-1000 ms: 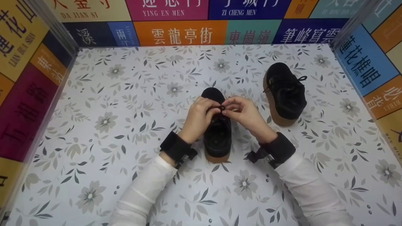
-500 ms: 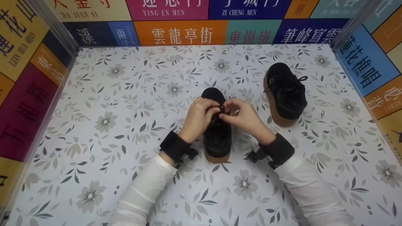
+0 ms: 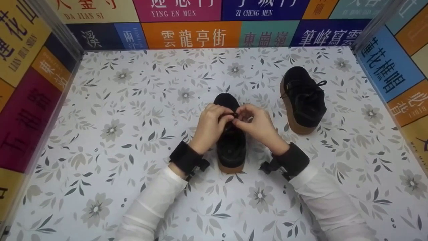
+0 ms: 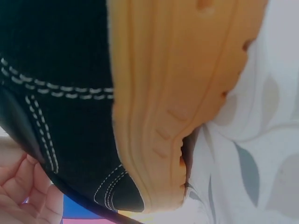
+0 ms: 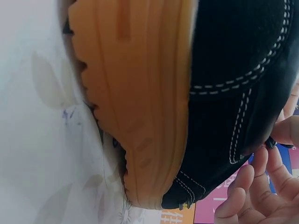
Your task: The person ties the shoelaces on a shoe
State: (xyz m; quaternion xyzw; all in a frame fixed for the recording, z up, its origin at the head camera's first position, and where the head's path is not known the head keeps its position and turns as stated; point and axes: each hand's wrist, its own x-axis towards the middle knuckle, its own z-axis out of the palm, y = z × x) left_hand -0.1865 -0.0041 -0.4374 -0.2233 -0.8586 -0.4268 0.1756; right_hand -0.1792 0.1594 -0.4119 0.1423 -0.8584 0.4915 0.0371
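A black shoe (image 3: 231,154) with a tan sole stands upright in the middle of the floral surface, toe pointing away. Over its upper, my left hand (image 3: 211,124) pinches a dark shoelace (image 3: 235,115) between thumb and fingers. From the other side my right hand (image 3: 259,123) pinches the lace too, its fingertips almost meeting the left ones. A bit of black lace (image 5: 271,143) shows between fingertips in the right wrist view. The left wrist view is mostly filled by the tan sole (image 4: 163,93) and white stitching. Fingers cover much of the knot area.
Another black shoe (image 3: 302,100), its lace in a bow, stands to the right and farther back. Panels with colourful lettering (image 3: 194,35) border the back and both sides. White floral covering (image 3: 133,100) spreads around the shoes.
My right hand's fingers have curled in and its thumb shifted slightly left and lower at the lace. The small lace loop looks smaller. My left hand and both shoes have stayed put.
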